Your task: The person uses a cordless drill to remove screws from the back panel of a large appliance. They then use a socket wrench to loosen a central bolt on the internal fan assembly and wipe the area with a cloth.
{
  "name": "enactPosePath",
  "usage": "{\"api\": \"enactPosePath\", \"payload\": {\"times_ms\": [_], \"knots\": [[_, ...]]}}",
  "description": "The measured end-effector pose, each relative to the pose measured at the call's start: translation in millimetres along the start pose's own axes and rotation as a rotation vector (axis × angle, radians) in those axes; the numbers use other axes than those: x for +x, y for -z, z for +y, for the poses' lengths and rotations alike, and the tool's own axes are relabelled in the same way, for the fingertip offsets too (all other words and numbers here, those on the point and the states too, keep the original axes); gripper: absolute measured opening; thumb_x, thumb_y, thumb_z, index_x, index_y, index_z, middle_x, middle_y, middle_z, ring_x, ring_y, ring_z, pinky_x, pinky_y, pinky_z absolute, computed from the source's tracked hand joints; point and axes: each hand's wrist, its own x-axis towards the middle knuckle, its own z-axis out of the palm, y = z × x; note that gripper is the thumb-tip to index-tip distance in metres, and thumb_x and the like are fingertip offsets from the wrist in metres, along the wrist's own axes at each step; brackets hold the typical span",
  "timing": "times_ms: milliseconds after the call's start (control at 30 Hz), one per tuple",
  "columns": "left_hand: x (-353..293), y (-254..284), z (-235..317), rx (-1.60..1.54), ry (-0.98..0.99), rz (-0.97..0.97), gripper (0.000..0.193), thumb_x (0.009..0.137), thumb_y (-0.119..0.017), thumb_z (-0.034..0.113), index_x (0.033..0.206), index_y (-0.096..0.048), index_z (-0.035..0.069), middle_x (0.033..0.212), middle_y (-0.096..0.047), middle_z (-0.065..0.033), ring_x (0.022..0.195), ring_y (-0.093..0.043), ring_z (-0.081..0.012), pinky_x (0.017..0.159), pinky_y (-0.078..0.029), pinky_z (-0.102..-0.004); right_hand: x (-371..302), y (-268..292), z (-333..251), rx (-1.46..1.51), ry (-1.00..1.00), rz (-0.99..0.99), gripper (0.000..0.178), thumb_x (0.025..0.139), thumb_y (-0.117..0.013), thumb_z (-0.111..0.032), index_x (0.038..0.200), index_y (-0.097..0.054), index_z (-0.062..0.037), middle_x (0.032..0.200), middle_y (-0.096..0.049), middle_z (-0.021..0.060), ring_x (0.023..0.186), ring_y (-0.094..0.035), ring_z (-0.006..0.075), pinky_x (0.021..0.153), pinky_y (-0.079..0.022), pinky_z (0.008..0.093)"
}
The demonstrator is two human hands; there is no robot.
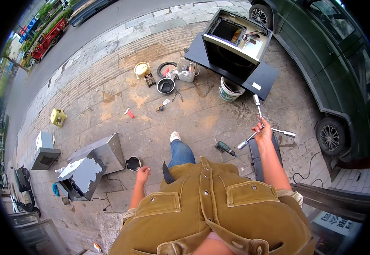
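- Right hand (263, 131) right of centre in the frame, closed around the middle of a chrome cross-shaped lug wrench (261, 123), arms of the wrench sticking out toward the top, lower left and right.
- Left hand (143, 173) lower left of centre, empty, fingers loosely curled, hanging just beside a small dark round container (133, 163) on the pavement.
- Green cordless drill (225, 148) lying on the paving just left of the wrench, near the denim-clad leg and white shoe (175, 136).
- Black-and-steel open cabinet (235, 44) at the top centre, white bucket (229, 89) touching its lower edge.
- Cluster of pans, a clear tub and a black ring (166, 68) at upper centre-left; small hand tools scattered below them.
- Dented metal box (92, 163) at left, yellow stool (58, 117) further left.
- Dark green car (333, 63) along the right edge.
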Motion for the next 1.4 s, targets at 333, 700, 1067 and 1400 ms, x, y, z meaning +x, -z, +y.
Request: {"api": "enactPosePath", "payload": {"times_ms": [333,700,1067,1400], "knots": [[413.2,3.0,236.5,0.772,-0.075,-0.219,0.029,0.08,-0.058,0.025,0.1,-0.065,0.007,0.092,-0.067,-0.0144,0.086,-0.065,-0.0261,0.078,-0.049,-0.0362,199.4,-135.3,71.2,0.075,0.096,0.147,0.022,0.093,-0.047,-0.018,0.107,-0.056,-0.0034,0.057,-0.033,-0.0031,0.045,-0.032,0.0091,0.056,-0.04,0.0289],[688.7,-203.2,406.1,1.123,-0.43,-0.375,0.027,0.08,-0.056,0.025,0.101,-0.064,0.011,0.097,-0.065,-0.0134,0.092,-0.061,-0.0312,0.082,-0.048,-0.0403,369.7,-157.6,105.0,-0.027,0.207,0.232,0.025,0.093,-0.049,-0.017,0.11,-0.054,-0.0005,0.058,-0.033,-0.0042,0.047,-0.032,0.0077,0.059,-0.04,0.0273],[935.4,-321.5,313.0,1.132,-0.3,0.025,0.037,0.077,-0.054,0.02,0.113,-0.061,0.018,0.112,-0.06,-0.0156,0.103,-0.058,-0.0293,0.092,-0.044,-0.0393,559.7,-100.7,175.9,-0.15,0.563,-0.044,0.031,0.094,-0.046,-0.016,0.118,-0.05,0.0032,0.06,-0.032,-0.0037,0.051,-0.03,0.0053,0.064,-0.039,0.0259],[1068.2,-349.5,212.4,1.143,-0.384,0.004,0.058,0.073,-0.061,0.017,0.127,-0.044,0.008,0.12,-0.054,-0.0199,0.108,-0.055,-0.0318,0.089,-0.046,-0.0403,636.5,-40.0,258.6,-0.133,0.831,0.038,0.032,0.095,-0.044,-0.018,0.119,-0.049,0.0031,0.059,-0.03,-0.0038,0.05,-0.029,0.0057,0.067,-0.037,0.0264]]}}
